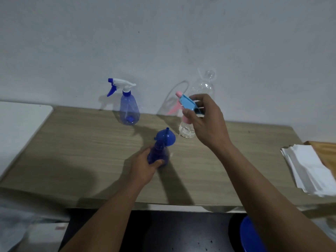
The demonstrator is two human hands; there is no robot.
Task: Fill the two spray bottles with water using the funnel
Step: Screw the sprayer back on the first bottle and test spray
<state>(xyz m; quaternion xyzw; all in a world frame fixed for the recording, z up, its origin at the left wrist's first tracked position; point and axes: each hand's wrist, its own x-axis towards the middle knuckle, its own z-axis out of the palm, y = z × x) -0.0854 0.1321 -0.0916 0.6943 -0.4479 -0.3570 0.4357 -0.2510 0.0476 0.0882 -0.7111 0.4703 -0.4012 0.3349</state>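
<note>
**A:** Blue funnel (166,138): location and heading?

**B:** It sits at the top of the dark blue bottle (157,155), mid-table. The left hand (143,168) has its fingers curled round that bottle's body. The funnel's narrow stem points up and away, long axis near upright with a slight tilt. In my judgement it is not seated for pouring.

**A:** Right hand?

**B:** The right hand (205,122) pinches the pink-and-blue spray head (187,102) of the small clear bottle (185,130), which stands upright beside the funnel.

**A:** Progress?

**B:** Early, I judge. Nothing is being poured, and I cannot read the fill levels. The tinted sprayer (130,108) by the wall is capped, nozzle facing left. The clear water bottle (204,84) stands behind the right hand.
</note>
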